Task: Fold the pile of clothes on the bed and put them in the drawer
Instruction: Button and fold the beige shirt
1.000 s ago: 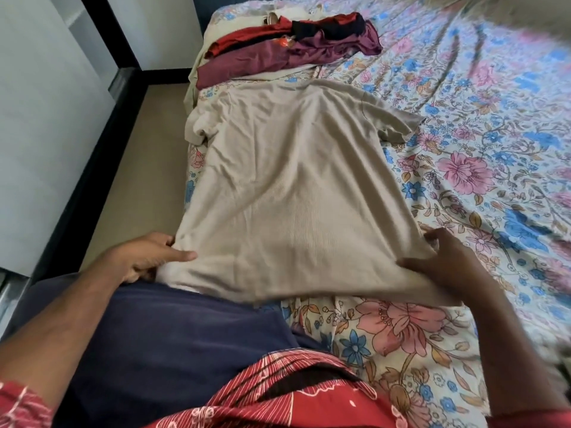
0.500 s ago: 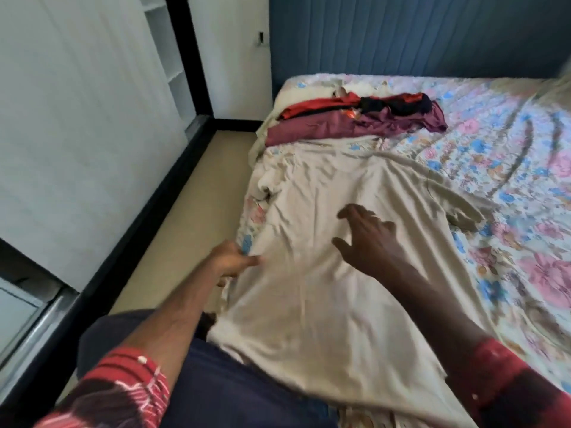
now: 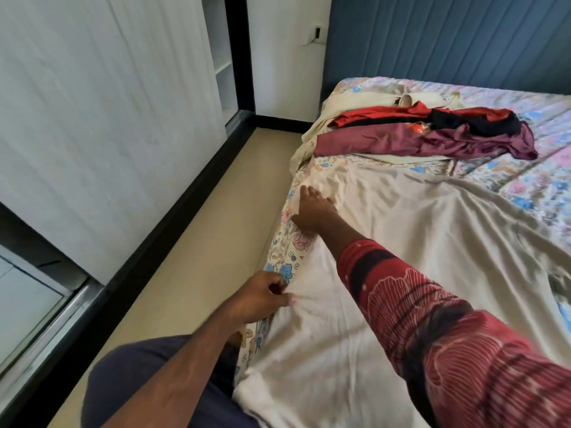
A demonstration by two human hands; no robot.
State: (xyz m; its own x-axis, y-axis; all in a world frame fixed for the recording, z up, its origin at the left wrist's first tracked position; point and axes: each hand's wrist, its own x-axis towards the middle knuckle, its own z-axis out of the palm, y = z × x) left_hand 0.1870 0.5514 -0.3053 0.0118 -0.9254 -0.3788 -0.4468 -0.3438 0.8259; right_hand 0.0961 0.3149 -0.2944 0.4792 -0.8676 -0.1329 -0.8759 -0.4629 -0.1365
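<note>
A beige T-shirt (image 3: 401, 257) lies spread flat on the floral bed sheet (image 3: 550, 180), its neck end toward the headboard. My left hand (image 3: 262, 296) pinches the shirt's left side edge near the mattress edge, fingers curled. My right hand (image 3: 313, 211) reaches across the shirt and rests with straight fingers on the cloth by its left sleeve. The pile of clothes (image 3: 426, 134), red, black, maroon and cream pieces, sits beyond the shirt near the head of the bed.
A strip of beige floor (image 3: 200, 257) runs between the bed and the white wardrobe doors (image 3: 108, 134). An open shelf unit (image 3: 221, 57) stands at the far end. A blue padded headboard (image 3: 448, 41) backs the bed. A grey metal-edged panel (image 3: 31, 304) is at lower left.
Both hands let go of the shirt's hem. My right hand crossed over the shirt to its left sleeve; my left hand slid up the left edge. My view lifted toward the headboard.
</note>
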